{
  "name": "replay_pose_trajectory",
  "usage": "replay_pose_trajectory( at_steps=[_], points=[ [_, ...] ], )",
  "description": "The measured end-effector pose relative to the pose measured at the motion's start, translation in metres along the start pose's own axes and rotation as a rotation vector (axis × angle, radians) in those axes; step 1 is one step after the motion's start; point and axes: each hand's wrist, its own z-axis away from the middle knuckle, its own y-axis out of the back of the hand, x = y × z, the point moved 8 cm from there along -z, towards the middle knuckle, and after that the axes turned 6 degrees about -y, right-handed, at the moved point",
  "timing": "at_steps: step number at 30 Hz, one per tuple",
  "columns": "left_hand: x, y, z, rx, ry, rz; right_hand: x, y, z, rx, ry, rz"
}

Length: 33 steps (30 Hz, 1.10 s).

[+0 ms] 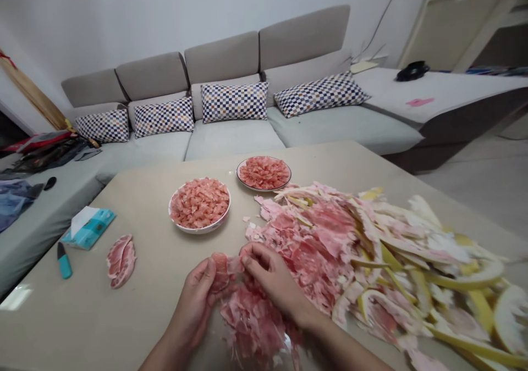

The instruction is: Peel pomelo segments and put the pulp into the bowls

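Between thumb and fingers, my left hand holds a pink pomelo segment. My right hand pinches a strip of pale membrane at the segment's right side. Right below both hands lies a heap of pink membrane scraps. To the left, an unpeeled piece of pomelo rests on the table. Beyond my hands stands a white bowl piled with peeled pink pulp. A dark-rimmed plate behind it carries more pulp.
A large pile of pomelo rind and membrane covers the table's right side. At the left are a blue tissue packet and a turquoise-handled knife. A grey sofa with checkered cushions runs behind the table.
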Motion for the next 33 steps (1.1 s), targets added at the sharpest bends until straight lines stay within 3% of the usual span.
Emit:
replay_pose_trajectory(
  at_steps=[6,12,16,24,33],
  points=[
    [0.005,-0.007,-0.001,-0.034,-0.089,-0.049,-0.001,-0.012,0.005,-0.064,0.043,0.083],
    [0.012,-0.003,-0.001,0.007,-0.186,-0.185,-0.003,-0.01,0.006,0.043,0.132,0.148],
    [0.016,0.002,-0.001,0.042,-0.237,-0.285,-0.004,-0.01,0.007,0.02,0.111,0.117],
    [0.015,0.004,-0.002,0.026,-0.164,-0.247,-0.003,-0.01,0.008,-0.053,0.028,0.077],
    [-0.003,-0.004,0.003,-0.021,0.076,0.053,-0.007,-0.008,0.009,-0.187,-0.042,-0.069]
  ],
)
